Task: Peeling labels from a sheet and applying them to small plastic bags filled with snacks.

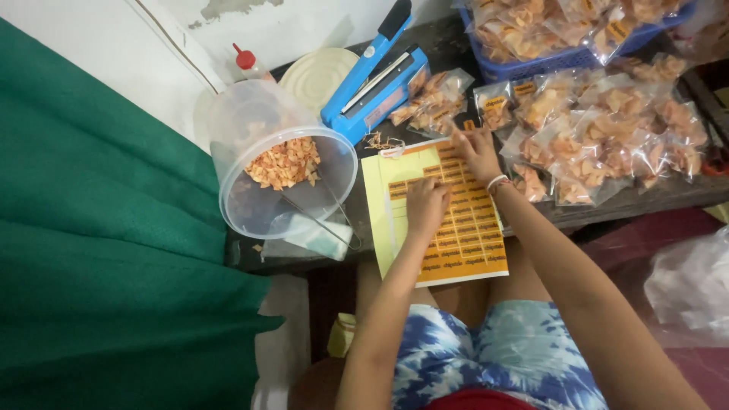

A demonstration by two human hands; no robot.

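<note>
Your left hand (427,203) lies flat, fingers together, pressing the yellow sticker sheet (444,216), which overhangs the table's near edge (607,206) onto your lap. Your right hand (477,152) pinches at the sheet's top edge; whether it has a sticker you cannot tell. Sealed snack bags (607,129) crowd the right, the tilted clear tub (285,171) the left, the blue sealer (376,83) just beyond

My dark bench (638,199) carries snack bags (607,129) at two o'clock, a blue sealer (376,83) at twelve, a tub (285,178) at ten.
</note>
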